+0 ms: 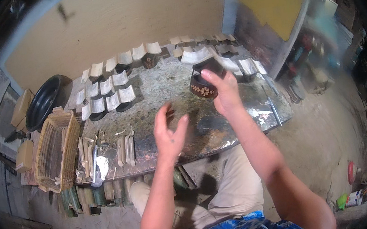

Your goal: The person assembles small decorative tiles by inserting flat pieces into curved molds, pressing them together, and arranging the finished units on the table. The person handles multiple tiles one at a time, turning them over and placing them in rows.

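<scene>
My right hand [227, 93] grips a dark brown rounded piece [202, 90] with a pale carved flower pattern, thumb along its top, above the right part of the table. Just beyond it shows a pale curved piece [196, 56]; I cannot tell whether it is joined to the held one. My left hand [169, 134] hovers over the table's near middle, fingers apart and holding nothing. Several similar pieces stand in rows at the back left, with pale curved tops [119, 98] over dark bases. One dark patterned base [149, 61] shows at the back middle.
More curved pieces [250, 66] stand at the back right. A woven basket [46, 151], a black basin [43, 104] and small sticks [127, 149] are at the left. A long thin tool [274, 111] lies near the table's right edge. A wall [137, 16] rises behind the worn table [158, 83].
</scene>
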Available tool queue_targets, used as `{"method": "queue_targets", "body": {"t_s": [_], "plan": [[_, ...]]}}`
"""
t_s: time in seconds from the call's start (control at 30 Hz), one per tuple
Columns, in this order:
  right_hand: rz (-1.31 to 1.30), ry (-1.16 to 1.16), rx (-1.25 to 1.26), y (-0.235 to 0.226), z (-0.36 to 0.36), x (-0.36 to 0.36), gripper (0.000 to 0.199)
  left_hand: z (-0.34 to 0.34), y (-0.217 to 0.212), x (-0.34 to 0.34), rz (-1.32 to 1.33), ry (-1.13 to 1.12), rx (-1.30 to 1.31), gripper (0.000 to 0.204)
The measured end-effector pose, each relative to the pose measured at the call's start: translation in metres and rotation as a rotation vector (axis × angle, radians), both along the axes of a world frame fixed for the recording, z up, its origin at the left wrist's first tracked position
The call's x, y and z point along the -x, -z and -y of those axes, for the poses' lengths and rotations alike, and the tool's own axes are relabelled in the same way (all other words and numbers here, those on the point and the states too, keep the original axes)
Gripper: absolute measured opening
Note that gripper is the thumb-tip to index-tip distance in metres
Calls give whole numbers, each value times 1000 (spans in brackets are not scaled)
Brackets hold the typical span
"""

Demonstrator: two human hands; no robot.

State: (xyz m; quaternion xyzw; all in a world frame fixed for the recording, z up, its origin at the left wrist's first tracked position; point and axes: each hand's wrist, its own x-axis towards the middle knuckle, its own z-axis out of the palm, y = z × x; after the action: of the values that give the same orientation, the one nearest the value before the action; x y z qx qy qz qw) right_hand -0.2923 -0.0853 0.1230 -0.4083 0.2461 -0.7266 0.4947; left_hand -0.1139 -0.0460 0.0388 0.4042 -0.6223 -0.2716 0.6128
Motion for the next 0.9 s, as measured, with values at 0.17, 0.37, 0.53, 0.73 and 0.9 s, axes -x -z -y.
{"method": "queue_targets", "body": {"t_s": [0.17, 0.37, 0.53, 0.73, 0.9], "plan": [[-66, 105, 3, 4, -19, -33, 67, 15, -42, 36, -82, 201, -2, 78], [-141, 77, 25, 11, -40, -36, 47, 8, -51, 28, -226, 300, -132, 67], [-63, 19, -97, 14, -40, -22, 37, 10, -63, 10, -314, 458, -284, 56], [-141, -43, -114, 14, -42, -16, 33, 7, -61, 8, -345, 508, -351, 57], [-219, -300, -81, 20, -46, 5, 57, 4, -47, 8, -299, 531, -358, 67]]}}
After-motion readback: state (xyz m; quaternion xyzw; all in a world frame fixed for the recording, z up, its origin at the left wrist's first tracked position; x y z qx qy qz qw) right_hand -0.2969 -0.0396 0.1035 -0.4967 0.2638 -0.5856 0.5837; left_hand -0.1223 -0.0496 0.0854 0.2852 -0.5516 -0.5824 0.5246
